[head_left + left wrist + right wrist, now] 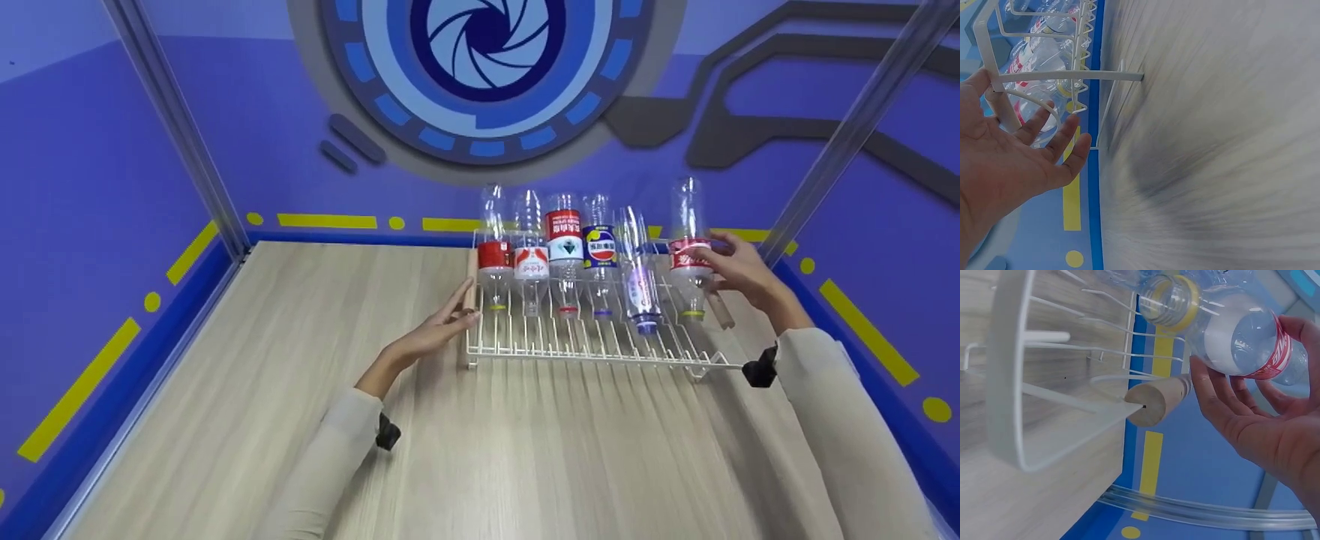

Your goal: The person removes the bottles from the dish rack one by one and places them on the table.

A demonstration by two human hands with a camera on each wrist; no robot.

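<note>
My right hand [742, 274] holds a clear plastic bottle [690, 281] with a red-and-white label and a yellow neck ring, neck down, over the right end of a white wire dish rack [562, 354]. In the right wrist view the bottle [1241, 337] lies between thumb and fingers. Across at the rack's left end, my left hand [431, 330] grips around the wooden handle [472, 277], thumb at the wire frame. Its other fingers spread loosely past the handle in the left wrist view. Several bottles stand neck down in a row in the rack, including one with a blue label [600, 246].
A bottle with a purple label [641, 289] leans forward in the rack, nearest the held one. Another wooden handle [721, 311] is at the rack's right end. The wood-grain tabletop [540, 465] meets blue walls [90, 247] at the back and sides.
</note>
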